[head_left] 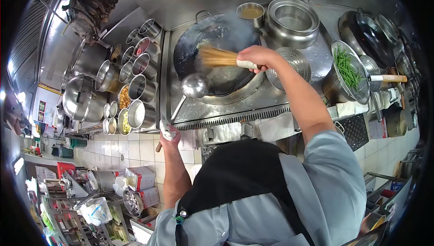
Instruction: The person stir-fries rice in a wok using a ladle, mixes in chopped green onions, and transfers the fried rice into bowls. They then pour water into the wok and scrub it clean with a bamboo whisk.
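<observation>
My right hand point(258, 57) is closed round the pale wrapped handle of a bamboo wok brush point(217, 56). Its bristles, slightly blurred, reach into a large dark wok point(185, 49) on the range, where steam rises and liquid shows at the bottom. With my left hand point(170, 137) I grip the long handle of a steel ladle point(195, 86), a white cloth point(167, 129) bunched at the grip. The ladle's round bowl is over the wok's near left rim; whether it touches the rim I cannot tell.
Several steel pots of ingredients point(141, 112) crowd the left side. Right of the wok lie a perforated skimmer point(289, 65) and a large steel pot point(292, 22), with a small pot of brownish liquid point(250, 13) behind. A strainer of green vegetables point(347, 72) stands farther right.
</observation>
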`<act>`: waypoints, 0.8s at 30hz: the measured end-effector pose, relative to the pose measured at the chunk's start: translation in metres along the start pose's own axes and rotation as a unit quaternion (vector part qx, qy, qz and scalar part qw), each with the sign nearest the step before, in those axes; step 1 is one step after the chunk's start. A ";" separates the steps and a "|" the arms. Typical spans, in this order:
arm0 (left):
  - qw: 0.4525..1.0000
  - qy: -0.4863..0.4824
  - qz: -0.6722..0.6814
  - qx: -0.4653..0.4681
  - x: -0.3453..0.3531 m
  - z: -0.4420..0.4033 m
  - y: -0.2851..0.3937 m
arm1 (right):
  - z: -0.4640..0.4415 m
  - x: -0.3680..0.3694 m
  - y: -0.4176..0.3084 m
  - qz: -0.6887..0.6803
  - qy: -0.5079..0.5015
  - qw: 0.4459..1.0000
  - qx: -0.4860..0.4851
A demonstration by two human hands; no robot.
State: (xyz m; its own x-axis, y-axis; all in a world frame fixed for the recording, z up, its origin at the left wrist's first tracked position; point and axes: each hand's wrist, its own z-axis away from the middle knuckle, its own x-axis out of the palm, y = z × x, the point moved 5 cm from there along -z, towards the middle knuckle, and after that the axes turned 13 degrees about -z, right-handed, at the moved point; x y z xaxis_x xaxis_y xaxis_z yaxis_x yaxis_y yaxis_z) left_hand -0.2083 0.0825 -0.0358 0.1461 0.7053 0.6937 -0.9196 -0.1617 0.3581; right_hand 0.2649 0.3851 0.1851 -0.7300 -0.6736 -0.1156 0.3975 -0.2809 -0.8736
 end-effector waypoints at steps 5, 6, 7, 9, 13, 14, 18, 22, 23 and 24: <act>1.000 -0.022 0.011 0.020 0.007 0.013 -0.011 | 0.013 0.034 0.045 -0.064 -0.081 0.989 0.104; 1.000 -0.019 0.008 0.017 0.006 0.011 -0.009 | 0.018 0.024 0.042 -0.092 -0.073 0.988 0.097; 1.000 -0.018 0.008 0.016 0.005 0.006 -0.009 | 0.017 0.008 0.036 -0.081 -0.079 0.991 0.068; 1.000 -0.011 0.006 0.015 -0.003 0.007 -0.007 | 0.019 -0.001 0.031 -0.130 -0.061 0.988 0.056; 0.999 0.019 0.017 0.042 0.011 0.003 -0.017 | 0.024 0.049 0.057 -0.138 -0.137 0.977 0.092; 0.997 0.038 0.023 0.058 0.013 0.005 -0.016 | 0.036 0.055 0.051 -0.077 -0.103 0.984 0.122; 0.996 0.052 0.044 0.054 0.020 0.018 -0.028 | 0.014 0.005 0.047 -0.341 -0.058 0.937 0.052; 0.998 0.048 0.049 0.015 0.022 0.016 -0.025 | 0.019 0.054 0.066 -0.120 -0.094 0.974 0.166; 0.997 0.048 0.051 0.016 0.024 0.016 -0.018 | 0.013 0.042 0.062 -0.122 -0.097 0.978 0.141; 0.997 0.049 0.059 0.016 0.020 0.012 -0.015 | 0.005 0.023 0.057 -0.120 -0.101 0.981 0.118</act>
State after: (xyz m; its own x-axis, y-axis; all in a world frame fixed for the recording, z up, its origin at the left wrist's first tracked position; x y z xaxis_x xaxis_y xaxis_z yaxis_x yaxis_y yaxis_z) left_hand -0.1874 0.0905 -0.0194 0.0002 0.7436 0.6686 -0.9159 -0.2682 0.2985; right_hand 0.2732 0.3498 0.1355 -0.7029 -0.6838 0.1958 0.3638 -0.5822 -0.7272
